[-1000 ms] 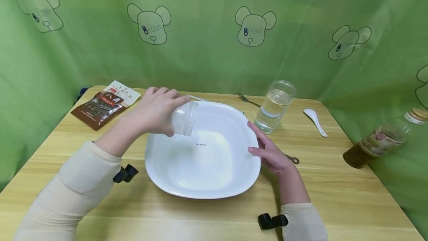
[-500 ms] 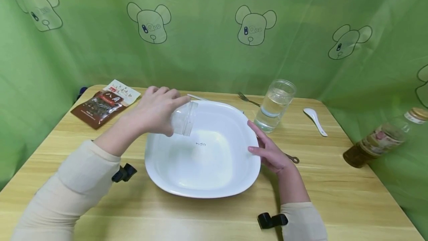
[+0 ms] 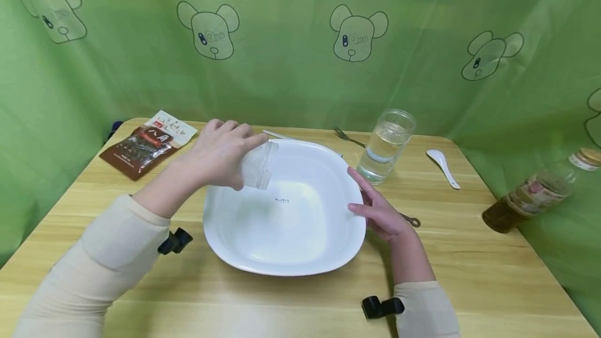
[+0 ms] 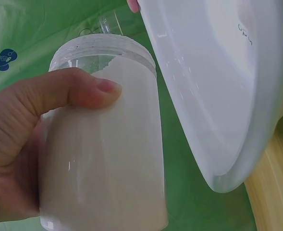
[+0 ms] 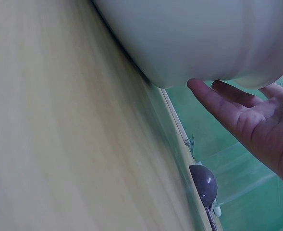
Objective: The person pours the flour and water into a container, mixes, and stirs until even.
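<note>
In the head view my left hand [image 3: 223, 153] holds a clear jar [image 3: 255, 166] tipped over the left side of a white basin [image 3: 286, 254]. In the left wrist view white, fine-looking contents fill much of the jar [image 4: 112, 159] and lie at a slant near its mouth; the thumb presses on its side. On the basin's right rim rests my right hand [image 3: 380, 215], thumb and forefinger over the edge and other fingers below. The right wrist view has those fingers [image 5: 213, 98] against the basin's outer wall. Nothing visible lies on the basin floor except small lettering.
A tall glass of water [image 3: 385, 147] stands behind the right hand. Around it lie a fork [image 3: 349, 139], a white spoon [image 3: 443, 168] and a dark ladle [image 5: 204, 185]. A brown spice packet [image 3: 141, 147] is at back left, a bottle of dark liquid [image 3: 530, 200] at right.
The jar looks whiter near its mouth than before, while it stays tipped over the basin. Both hands keep almost the same place; the whole head view shifts slightly.
</note>
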`<action>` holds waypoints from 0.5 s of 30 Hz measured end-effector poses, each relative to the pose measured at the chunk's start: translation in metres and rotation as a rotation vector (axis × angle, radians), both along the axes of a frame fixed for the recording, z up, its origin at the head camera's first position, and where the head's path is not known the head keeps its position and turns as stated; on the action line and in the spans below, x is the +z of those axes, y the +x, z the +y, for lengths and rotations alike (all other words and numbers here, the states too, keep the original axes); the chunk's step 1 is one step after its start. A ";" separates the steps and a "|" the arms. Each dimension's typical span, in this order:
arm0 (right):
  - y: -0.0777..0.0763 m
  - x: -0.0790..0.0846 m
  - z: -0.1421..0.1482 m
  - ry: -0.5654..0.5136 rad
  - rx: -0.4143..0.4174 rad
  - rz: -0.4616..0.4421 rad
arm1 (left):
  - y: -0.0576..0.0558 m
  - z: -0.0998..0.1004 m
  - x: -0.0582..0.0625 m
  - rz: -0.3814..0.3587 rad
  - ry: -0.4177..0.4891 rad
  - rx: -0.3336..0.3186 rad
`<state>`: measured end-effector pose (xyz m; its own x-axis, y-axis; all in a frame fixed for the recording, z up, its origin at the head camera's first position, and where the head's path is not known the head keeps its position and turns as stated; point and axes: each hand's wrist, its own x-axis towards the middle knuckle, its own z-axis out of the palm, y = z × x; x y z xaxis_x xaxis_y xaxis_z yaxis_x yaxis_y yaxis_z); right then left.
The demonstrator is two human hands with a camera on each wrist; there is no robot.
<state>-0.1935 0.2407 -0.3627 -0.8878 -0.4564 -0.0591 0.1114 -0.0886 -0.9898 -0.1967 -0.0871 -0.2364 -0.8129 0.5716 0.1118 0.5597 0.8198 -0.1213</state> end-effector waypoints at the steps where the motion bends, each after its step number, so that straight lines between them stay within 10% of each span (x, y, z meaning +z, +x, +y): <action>1: 0.000 0.000 0.000 -0.001 0.001 0.000 | 0.000 0.000 0.000 0.000 -0.002 0.000; 15: 0.000 0.001 -0.001 -0.006 -0.001 -0.004 | 0.002 0.002 0.002 0.008 -0.016 -0.007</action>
